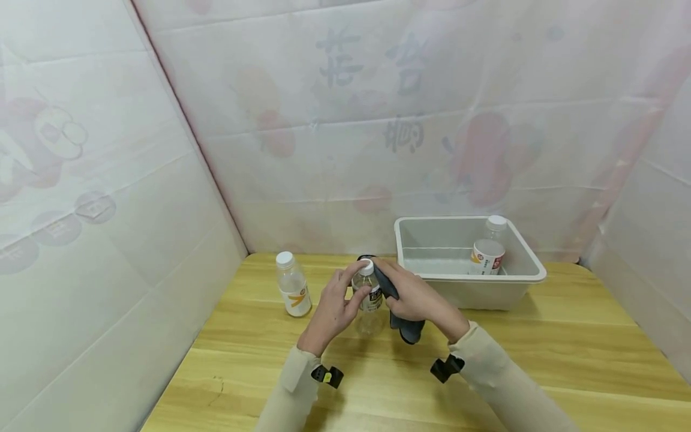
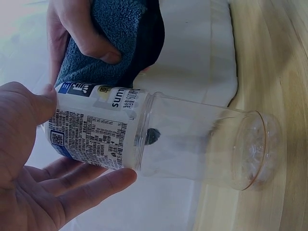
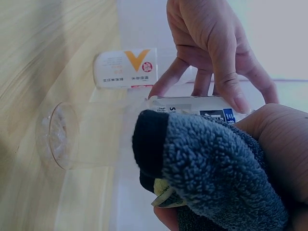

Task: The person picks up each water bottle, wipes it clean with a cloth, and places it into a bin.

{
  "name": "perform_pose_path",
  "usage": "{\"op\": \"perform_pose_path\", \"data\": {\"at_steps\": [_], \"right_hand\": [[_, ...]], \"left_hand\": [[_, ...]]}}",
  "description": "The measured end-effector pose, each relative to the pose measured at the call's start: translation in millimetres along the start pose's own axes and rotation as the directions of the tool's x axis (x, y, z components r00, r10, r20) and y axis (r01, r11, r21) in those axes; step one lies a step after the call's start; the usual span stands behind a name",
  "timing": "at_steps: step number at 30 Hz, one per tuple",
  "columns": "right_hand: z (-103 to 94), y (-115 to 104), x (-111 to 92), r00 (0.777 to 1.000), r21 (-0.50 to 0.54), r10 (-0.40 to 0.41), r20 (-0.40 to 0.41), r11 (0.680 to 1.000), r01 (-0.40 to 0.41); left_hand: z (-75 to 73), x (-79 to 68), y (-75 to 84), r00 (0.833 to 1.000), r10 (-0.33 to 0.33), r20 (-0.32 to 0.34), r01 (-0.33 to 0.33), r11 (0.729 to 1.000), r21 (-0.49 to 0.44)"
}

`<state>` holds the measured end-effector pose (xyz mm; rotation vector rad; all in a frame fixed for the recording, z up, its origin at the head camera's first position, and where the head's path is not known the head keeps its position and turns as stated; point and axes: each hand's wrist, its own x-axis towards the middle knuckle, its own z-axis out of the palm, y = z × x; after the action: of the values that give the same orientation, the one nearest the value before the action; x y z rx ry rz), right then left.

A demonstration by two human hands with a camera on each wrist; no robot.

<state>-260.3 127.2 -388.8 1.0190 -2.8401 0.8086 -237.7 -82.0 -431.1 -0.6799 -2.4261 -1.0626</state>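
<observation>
A clear plastic bottle (image 1: 369, 322) with a white cap and a printed label stands upright on the table in the head view. My left hand (image 1: 336, 307) grips its upper part, thumb on one side of the label (image 2: 91, 130) and fingers on the other. In my right hand (image 1: 418, 295) is a folded dark blue-grey fleecy cloth (image 3: 216, 168) with a black edge, held against the bottle's right side near the cap and label. Part of the cloth (image 1: 408, 330) hangs below that hand. From the right wrist, the cloth hides much of the label.
Left of the hands stands another white-capped bottle (image 1: 294, 293) with an orange mark on its label. A pale grey bin (image 1: 469, 294) sits at the back right, with a similar bottle (image 1: 488, 249) leaning inside. Printed sheets (image 1: 324, 168) enclose the wooden table (image 1: 227, 372) at the back and sides.
</observation>
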Motion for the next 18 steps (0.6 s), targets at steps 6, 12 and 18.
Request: {"op": "perform_pose_path", "data": {"at_steps": [6,12,18], "right_hand": [[1.3,1.6,-1.3,1.000,0.020,0.023,0.011,1.000,-0.024],[0.6,1.0,-0.7,1.000,0.013,0.016,0.010,1.000,-0.017],[0.6,0.3,-0.5,1.000,0.017,0.026,0.013,1.000,-0.026]], "left_hand": [[-0.4,-1.1,3.4,1.000,-0.006,-0.001,0.006,1.000,-0.013],[1.7,-0.8,0.7,1.000,-0.017,-0.003,0.017,1.000,-0.009],[2.5,-0.8,0.4,1.000,-0.010,-0.004,0.010,1.000,-0.015]]}}
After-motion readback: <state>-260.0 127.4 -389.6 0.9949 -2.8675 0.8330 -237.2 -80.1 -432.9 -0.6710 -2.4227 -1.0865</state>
